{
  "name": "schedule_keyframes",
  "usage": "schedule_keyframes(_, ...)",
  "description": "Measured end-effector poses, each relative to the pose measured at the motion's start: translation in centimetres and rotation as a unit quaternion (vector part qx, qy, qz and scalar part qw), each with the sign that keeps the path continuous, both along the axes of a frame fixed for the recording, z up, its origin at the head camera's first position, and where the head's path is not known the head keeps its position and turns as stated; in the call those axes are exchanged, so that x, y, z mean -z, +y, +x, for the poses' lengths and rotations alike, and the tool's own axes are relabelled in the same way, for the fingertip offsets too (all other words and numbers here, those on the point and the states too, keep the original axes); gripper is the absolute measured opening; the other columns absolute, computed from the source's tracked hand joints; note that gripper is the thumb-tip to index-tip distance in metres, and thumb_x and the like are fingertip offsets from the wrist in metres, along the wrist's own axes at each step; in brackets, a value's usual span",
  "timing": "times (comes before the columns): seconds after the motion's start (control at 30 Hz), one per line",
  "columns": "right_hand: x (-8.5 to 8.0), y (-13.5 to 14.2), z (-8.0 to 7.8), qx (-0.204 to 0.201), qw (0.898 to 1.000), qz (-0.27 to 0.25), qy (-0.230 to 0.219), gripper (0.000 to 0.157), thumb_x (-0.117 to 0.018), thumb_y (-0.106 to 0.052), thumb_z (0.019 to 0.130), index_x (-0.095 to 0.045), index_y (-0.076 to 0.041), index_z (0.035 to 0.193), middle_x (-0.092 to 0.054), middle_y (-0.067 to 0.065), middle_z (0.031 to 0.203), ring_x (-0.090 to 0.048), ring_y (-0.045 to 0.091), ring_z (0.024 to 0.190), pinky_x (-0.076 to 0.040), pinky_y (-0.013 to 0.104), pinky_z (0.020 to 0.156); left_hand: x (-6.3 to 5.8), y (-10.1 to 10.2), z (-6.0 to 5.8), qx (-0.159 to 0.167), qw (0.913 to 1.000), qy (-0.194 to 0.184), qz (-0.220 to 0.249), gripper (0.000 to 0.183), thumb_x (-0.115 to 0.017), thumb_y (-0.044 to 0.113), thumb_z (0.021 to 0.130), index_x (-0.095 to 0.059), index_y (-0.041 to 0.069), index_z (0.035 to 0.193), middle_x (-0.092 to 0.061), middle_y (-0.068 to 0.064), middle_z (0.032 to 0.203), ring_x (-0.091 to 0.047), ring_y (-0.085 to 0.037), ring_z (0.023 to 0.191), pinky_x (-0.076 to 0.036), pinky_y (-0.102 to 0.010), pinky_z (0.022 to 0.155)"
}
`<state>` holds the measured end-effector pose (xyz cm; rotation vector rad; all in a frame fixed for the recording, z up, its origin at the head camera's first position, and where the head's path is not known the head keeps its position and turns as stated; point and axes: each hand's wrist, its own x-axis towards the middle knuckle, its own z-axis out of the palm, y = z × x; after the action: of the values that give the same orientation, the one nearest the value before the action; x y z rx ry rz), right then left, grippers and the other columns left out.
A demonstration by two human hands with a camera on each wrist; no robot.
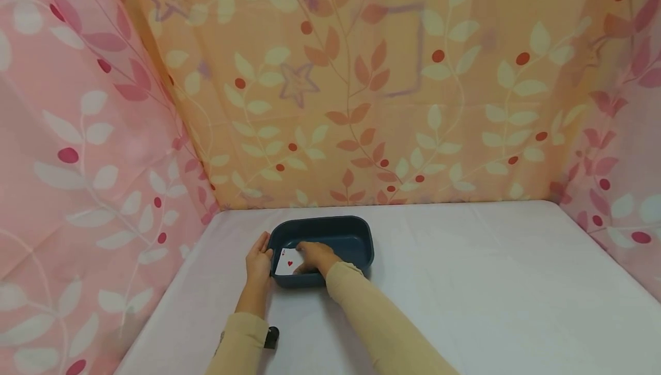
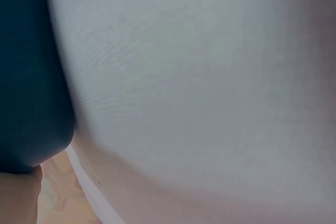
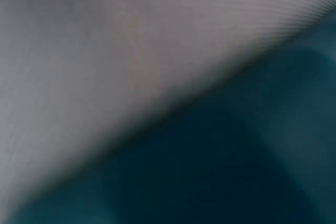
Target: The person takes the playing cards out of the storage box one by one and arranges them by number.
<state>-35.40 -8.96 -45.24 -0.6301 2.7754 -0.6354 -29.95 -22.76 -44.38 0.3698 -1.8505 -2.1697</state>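
A dark blue rectangular basin (image 1: 356, 244) with rounded corners stands on the white table. Inside, at its left end, lies a white playing card (image 1: 285, 265) with a red heart in the middle and a red mark in one corner. My right hand (image 1: 316, 256) reaches over the near rim and pinches the card's right part between thumb and fingers, which cover that part. At the basin's left end my left hand (image 1: 258, 263) grips the side, thumb at the rim and fingers along the outer wall. The left wrist view catches the basin's outer wall (image 2: 26, 77) and a bit of a finger (image 2: 18, 198).
White cloth covers the table (image 1: 490, 283). An orange patterned curtain (image 1: 330, 105) hangs behind its far edge, with a pink one (image 1: 93, 191) on the left and another (image 1: 630, 151) on the right. A small black object (image 1: 271, 338) shows beside the left sleeve.
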Motion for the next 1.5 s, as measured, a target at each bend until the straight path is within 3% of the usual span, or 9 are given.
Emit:
schedule_keyframes(0.33, -0.6, 0.2, 0.4, -0.006, 0.997, -0.075, 0.003, 0.068, -0.090, -0.023, 0.067, -0.060, -0.018, 0.127, -0.055, 0.008, 0.106, -0.051, 0.023, 0.095, -0.047, 0.035, 0.082, 0.0, 0.2, 0.0, -0.005, 1.0000, 0.000, -0.003, 0.052, -0.030, -0.012, 0.098, -0.027, -0.004, 0.150, -0.026, -0.020, 0.154, -0.022, -0.030, 0.144, -0.016, -0.040, 0.117)
schedule_keyframes(0.53, -0.4, -0.1, 0.5, -0.036, 0.992, -0.123, 0.014, 0.069, -0.088, -0.011, 0.069, -0.056, -0.011, 0.130, -0.063, 0.007, 0.102, -0.056, 0.018, 0.085, -0.049, 0.029, 0.076, 0.0, 0.0, 0.0, -0.001, 0.9999, -0.012, -0.002, 0.052, -0.029, -0.009, 0.100, -0.026, -0.002, 0.151, -0.025, -0.017, 0.156, -0.020, -0.027, 0.145, -0.015, -0.040, 0.117)
schedule_keyframes(0.7, -0.3, -0.2, 0.4, -0.043, 0.978, -0.200, -0.025, 0.067, -0.083, 0.001, 0.072, -0.053, -0.004, 0.133, -0.065, 0.009, 0.092, -0.058, 0.015, 0.074, -0.051, 0.027, 0.068, -0.1, 0.0, 0.1, 0.004, 0.9998, -0.014, 0.010, 0.052, -0.029, -0.009, 0.101, -0.025, -0.001, 0.152, -0.025, -0.015, 0.157, -0.020, -0.027, 0.145, -0.017, -0.039, 0.117)
schedule_keyframes(0.93, -0.2, 0.4, -0.1, -0.033, 0.947, -0.310, -0.081, 0.059, -0.077, 0.006, 0.077, -0.055, 0.001, 0.131, -0.056, 0.003, 0.066, -0.051, 0.011, 0.055, -0.042, 0.021, 0.050, -0.3, 0.1, 0.3, -0.005, 0.9997, -0.021, 0.012, 0.052, -0.030, -0.010, 0.099, -0.026, -0.002, 0.151, -0.026, -0.017, 0.156, -0.021, -0.028, 0.144, -0.017, -0.041, 0.117)
schedule_keyframes(1.5, -2.3, 4.4, -1.0, 0.026, 0.917, -0.389, -0.089, 0.061, -0.070, 0.004, 0.084, -0.046, 0.004, 0.141, -0.066, 0.012, 0.079, -0.054, 0.015, 0.063, -0.049, 0.029, 0.056, -0.4, 0.3, 0.1, -0.025, 0.9991, -0.034, -0.004, 0.053, -0.029, -0.011, 0.098, -0.029, -0.001, 0.150, -0.028, -0.017, 0.155, -0.024, -0.031, 0.143, -0.017, -0.043, 0.117)
